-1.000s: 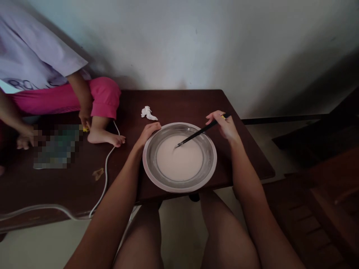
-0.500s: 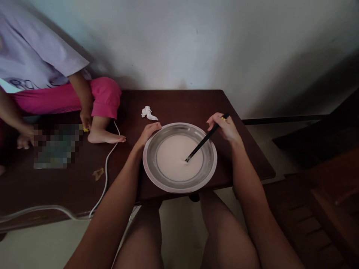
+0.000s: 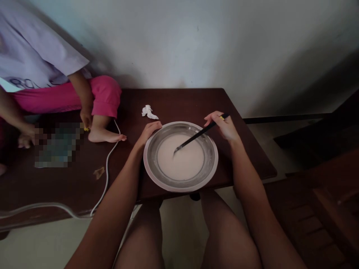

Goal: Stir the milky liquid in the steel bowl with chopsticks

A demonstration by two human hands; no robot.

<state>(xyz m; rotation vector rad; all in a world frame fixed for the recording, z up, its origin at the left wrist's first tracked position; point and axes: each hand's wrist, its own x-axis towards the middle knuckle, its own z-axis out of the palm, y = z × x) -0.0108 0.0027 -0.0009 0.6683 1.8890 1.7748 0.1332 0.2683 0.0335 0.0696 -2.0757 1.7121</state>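
A round metal basin (image 3: 151,175) with a wide pale rim sits near the front edge of the dark wooden table. Inside it is a milky white liquid (image 3: 182,160). My left hand (image 3: 150,130) grips the basin's far left rim, fingers over the edge. On the other side, my right hand (image 3: 221,125) is closed around black chopsticks (image 3: 199,133) with a yellowish band near the top. They slant down to the left, and their lower tips meet the liquid left of the middle. Whether one or two sticks are held is hard to tell.
A crumpled white tissue (image 3: 149,112) lies behind the basin. To the left a person in pink trousers (image 3: 105,95) sits on the table beside a blurred flat object (image 3: 57,147). A white cable (image 3: 106,170) runs across the table (image 3: 193,102). The wall stands behind.
The chopsticks' tips have swept left through the liquid, and the sticks now lie at a flatter slant. My left hand stays on the rim.
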